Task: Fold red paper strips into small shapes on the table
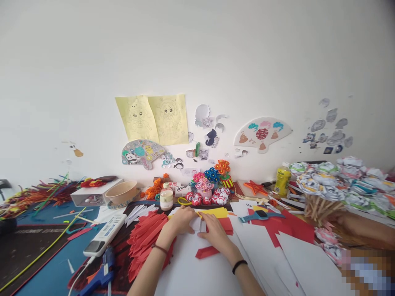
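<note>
My left hand (pixel 182 220) and my right hand (pixel 215 235) meet over a stack of white sheets (pixel 188 269). Between their fingertips is a small piece of white paper (pixel 195 224), pinched at both sides and partly hidden by the fingers. A folded red paper strip (pixel 206 252) lies just below my right hand. Beside my left forearm a big pile of folded red paper strips (pixel 145 242) spreads out. Yellow paper (pixel 216 212) and a red paper piece (pixel 227 225) stick out behind my hands.
A glue gun (pixel 103 273), a white power strip (pixel 106 234), a bowl (pixel 121 193) and a bottle (pixel 166 197) stand at left. Pipe-cleaner flowers (pixel 203 185) are at the back. A smartwatch (pixel 261 215) lies on red paper (pixel 290 230). Another person's hand (pixel 352 224) is near paper bundles (pixel 324 179).
</note>
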A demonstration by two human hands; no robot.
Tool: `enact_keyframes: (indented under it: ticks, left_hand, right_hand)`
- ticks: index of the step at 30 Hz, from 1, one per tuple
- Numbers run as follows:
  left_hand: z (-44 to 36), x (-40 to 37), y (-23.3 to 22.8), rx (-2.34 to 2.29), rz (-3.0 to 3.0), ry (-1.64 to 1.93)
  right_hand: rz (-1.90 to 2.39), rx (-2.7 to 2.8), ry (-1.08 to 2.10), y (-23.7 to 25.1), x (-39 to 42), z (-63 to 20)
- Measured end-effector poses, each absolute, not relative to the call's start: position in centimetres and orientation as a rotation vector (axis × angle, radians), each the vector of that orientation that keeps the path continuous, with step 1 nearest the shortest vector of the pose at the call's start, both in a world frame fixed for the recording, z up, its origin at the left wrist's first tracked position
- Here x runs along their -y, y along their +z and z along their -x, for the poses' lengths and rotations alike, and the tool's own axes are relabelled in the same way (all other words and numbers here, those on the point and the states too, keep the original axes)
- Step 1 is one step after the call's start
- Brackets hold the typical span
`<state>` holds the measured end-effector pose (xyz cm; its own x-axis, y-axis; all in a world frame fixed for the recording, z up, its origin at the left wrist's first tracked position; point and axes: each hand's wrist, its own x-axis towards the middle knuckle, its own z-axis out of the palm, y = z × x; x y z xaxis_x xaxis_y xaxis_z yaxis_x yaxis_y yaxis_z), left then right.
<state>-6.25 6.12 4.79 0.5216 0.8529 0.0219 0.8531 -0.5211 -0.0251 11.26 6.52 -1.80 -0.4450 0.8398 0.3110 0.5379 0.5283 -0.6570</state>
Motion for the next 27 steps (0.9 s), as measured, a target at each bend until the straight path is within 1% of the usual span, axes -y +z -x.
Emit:
enact_keyframes:
  ticks: [9, 16, 20, 27]
  left_hand:
    - [6.5, -5.6, 5.6, 1.492, 2.723, -0.154]
    - [6.7, -5.3, 5.8, 1.47, 2.701, -0.312]
    - [6.7, -5.2, 5.6, 1.449, 2.696, -0.422]
    - [6.6, -4.8, 5.7, 1.444, 2.715, -0.37]
  right_hand:
    - [1.11, 2.108, 0.619, -2.1, -6.8, -11.3]
    - [1.02, 1.81, 0.744, -1.3, -7.7, -11.0]
    - [1.03, 1.645, 0.897, -1.3, -7.6, -10.3]
    - [1.024, 1.576, 1.193, -2.1, -7.6, -9.5]
